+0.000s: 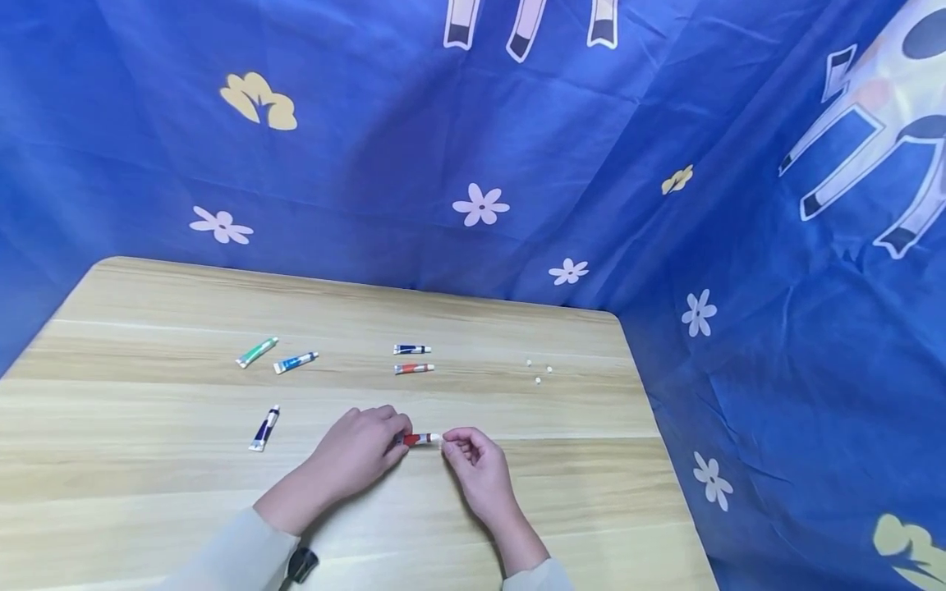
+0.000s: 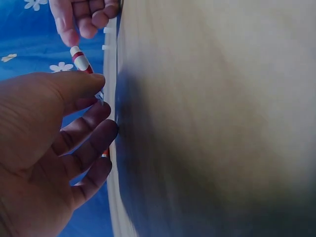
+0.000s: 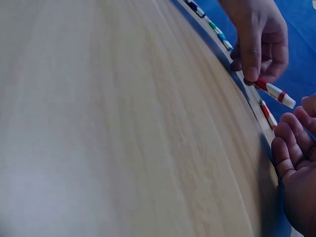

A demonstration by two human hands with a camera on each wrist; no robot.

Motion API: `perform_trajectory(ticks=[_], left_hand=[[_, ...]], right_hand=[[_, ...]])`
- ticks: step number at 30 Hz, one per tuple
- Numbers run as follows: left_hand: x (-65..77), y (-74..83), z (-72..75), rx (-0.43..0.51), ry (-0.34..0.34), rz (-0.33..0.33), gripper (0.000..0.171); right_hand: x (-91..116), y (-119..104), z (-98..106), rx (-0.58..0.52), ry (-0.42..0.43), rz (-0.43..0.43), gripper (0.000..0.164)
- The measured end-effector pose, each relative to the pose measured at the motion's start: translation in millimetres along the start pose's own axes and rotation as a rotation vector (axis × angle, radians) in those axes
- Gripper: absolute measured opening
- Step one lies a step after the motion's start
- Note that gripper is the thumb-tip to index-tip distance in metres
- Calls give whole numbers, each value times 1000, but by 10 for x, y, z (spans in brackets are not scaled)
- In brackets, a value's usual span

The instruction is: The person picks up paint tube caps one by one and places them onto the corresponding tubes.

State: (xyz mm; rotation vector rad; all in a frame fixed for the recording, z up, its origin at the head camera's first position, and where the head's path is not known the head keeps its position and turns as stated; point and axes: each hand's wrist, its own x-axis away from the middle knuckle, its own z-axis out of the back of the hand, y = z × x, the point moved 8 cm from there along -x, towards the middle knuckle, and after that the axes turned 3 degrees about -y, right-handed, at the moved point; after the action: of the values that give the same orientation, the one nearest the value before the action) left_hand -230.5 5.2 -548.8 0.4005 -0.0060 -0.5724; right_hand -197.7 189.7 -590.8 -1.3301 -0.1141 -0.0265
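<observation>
My left hand (image 1: 365, 447) pinches a red paint tube (image 1: 420, 439) between thumb and fingers, close over the table. The tube lies sideways, and its white cap (image 3: 287, 100) points at my right hand (image 1: 480, 472). Right at the cap's end, the right hand's fingertips (image 2: 71, 39) are loosely bent, with the whole white cap still showing. The tube's flat tail is hidden behind the left fingers. Beyond the hands lie a dark blue tube (image 1: 411, 350) and an orange-red tube (image 1: 414, 368), side by side.
To the left on the wooden table (image 1: 148, 509) lie a green tube (image 1: 257, 352), a blue tube (image 1: 296, 362) and a dark purple-blue tube (image 1: 264, 428). Three small white pieces (image 1: 538, 381) sit at the right. A blue patterned cloth (image 1: 369, 164) hangs behind and beside the table.
</observation>
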Motion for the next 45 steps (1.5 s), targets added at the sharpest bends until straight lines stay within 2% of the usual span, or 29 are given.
perform_trajectory(ticks=[8, 19, 30, 34, 38, 45], left_hand=[[-97, -93, -31, -2, -21, 5, 13], [-200, -178, 29, -18, -17, -7, 11], [-328, -228, 92, -81, 2, 2, 14], [-376, -248, 112, -68, 3, 5, 15], [-425, -291, 99, -43, -14, 38, 14], [-504, -370, 60, -32, -42, 79, 14]], right_hand=[[-57, 6, 311, -4, 16, 57, 18], [-123, 49, 746, -42, 143, 104, 18], [-290, 179, 1239, -22, 223, 57, 20], [-386, 226, 1444, -24, 257, 52, 21], [-468, 289, 1625, -9, 291, 43, 21], [-560, 328, 1822, 31, 318, 43, 22]])
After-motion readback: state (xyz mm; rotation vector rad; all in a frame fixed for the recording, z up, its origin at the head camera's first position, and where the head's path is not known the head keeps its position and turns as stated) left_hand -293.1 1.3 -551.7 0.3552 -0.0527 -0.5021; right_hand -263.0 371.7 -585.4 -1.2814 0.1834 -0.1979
